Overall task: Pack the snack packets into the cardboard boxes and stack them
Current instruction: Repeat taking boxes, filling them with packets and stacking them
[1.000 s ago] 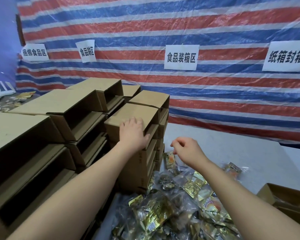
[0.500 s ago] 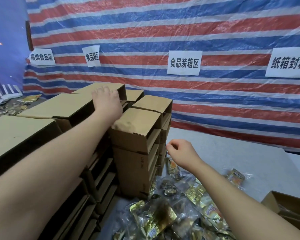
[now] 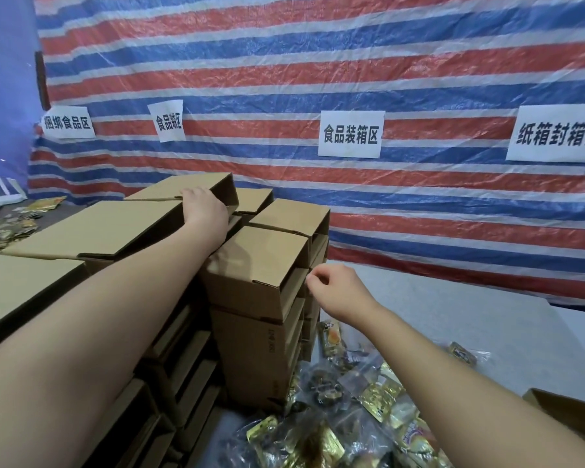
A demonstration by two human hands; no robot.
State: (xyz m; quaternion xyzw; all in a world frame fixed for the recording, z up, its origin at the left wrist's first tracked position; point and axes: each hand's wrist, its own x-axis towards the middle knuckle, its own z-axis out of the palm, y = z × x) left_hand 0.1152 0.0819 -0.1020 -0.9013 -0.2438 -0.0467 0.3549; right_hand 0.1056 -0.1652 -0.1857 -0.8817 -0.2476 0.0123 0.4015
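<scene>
Brown cardboard boxes lie on their sides in stacks at the left and middle, open ends facing right. My left hand (image 3: 204, 209) reaches over the near stack (image 3: 257, 265) and grips the front edge of the top box of the far stack (image 3: 183, 185). My right hand (image 3: 335, 292) hovers beside the near stack with its fingers loosely curled and nothing in them. A heap of gold and clear snack packets (image 3: 352, 417) lies on the grey table (image 3: 453, 332) below my right arm.
An open cardboard box (image 3: 561, 413) sits at the lower right edge. More packets (image 3: 7, 224) are scattered far left. A striped red, white and blue tarp (image 3: 352, 62) with paper signs closes off the back.
My left hand has left the top of the near stack and moved up and back onto the far stack's top box. My right hand has stayed beside the near stack.
</scene>
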